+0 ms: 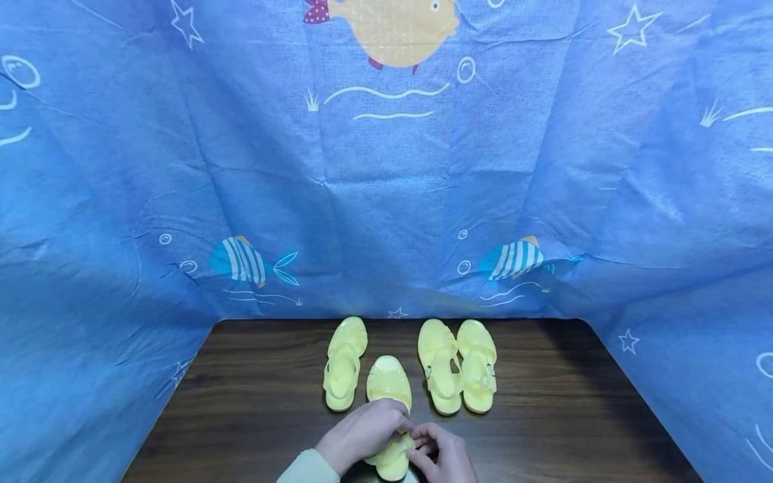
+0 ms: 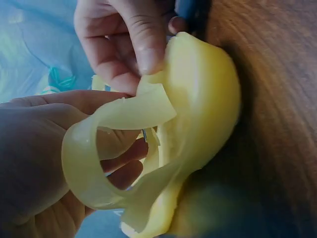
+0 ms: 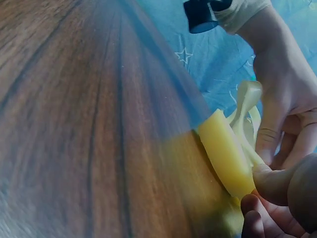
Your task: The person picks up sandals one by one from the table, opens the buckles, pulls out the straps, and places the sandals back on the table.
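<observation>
A pale yellow jelly sandal [image 1: 388, 379] lies at the table's near edge, toe pointing away, between my two hands. My left hand [image 1: 365, 431] reaches over its middle from the left, hiding part of the upper. In the left wrist view, its fingers curl behind the looped heel strap [image 2: 79, 163], near a small metal buckle pin [image 2: 144, 134]. From the right, my right hand [image 1: 443, 451] pinches the strap at the sandal's side between thumb [image 3: 272, 183] and fingers. Both hands' fingertips are close together at the strap.
One matching yellow sandal [image 1: 350, 335] lies to the left. Two more, a sandal [image 1: 433, 339] and its neighbour [image 1: 474, 335], lie side by side to the right. Blue fish-patterned cloth [image 1: 386, 201] walls the dark wooden table [image 1: 253, 402] at the back and sides.
</observation>
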The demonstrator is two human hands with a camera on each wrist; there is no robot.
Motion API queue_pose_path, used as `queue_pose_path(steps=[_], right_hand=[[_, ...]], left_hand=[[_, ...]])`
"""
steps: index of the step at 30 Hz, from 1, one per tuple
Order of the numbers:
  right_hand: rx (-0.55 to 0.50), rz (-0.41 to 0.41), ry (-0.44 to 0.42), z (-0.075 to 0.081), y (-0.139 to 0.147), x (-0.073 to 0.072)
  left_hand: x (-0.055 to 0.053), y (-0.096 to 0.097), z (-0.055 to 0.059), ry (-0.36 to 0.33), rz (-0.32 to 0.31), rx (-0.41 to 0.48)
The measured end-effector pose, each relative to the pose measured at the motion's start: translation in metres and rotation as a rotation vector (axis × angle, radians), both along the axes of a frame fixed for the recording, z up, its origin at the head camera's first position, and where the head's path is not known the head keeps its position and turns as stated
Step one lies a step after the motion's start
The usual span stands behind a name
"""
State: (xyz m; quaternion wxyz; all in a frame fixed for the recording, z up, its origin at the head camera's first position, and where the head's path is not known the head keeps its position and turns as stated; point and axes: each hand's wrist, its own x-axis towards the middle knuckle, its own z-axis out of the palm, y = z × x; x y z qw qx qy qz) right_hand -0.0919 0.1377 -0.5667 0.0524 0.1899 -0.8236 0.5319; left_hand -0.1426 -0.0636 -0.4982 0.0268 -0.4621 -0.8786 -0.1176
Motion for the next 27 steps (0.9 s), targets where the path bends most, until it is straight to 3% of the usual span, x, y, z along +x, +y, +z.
queue_pose_path(steps=[6, 13, 20, 27], right_hand=[[-0.013, 0.001, -0.070, 0.0043, 0.0025, -0.0007], [-0.045, -0.029, 0.016, 0.0002, 0.0030, 0.0006], [-0.072, -0.065, -0.035, 0.0030, 0.0032, 0.0008], [-0.076, -0.090, 0.053, -0.0019, 0.0014, 0.0009]], left_hand=[[-0.0042, -0.0019, -0.0055, 0.000, -0.026, 0.056], [-0.0072, -0.0047, -0.0067, 0.017, -0.078, 0.093], [-0.0081, -0.0062, -0.0081, 0.024, -0.119, 0.084], [-0.0068, -0.0071, -0.0091, 0.036, -0.142, 0.105]])
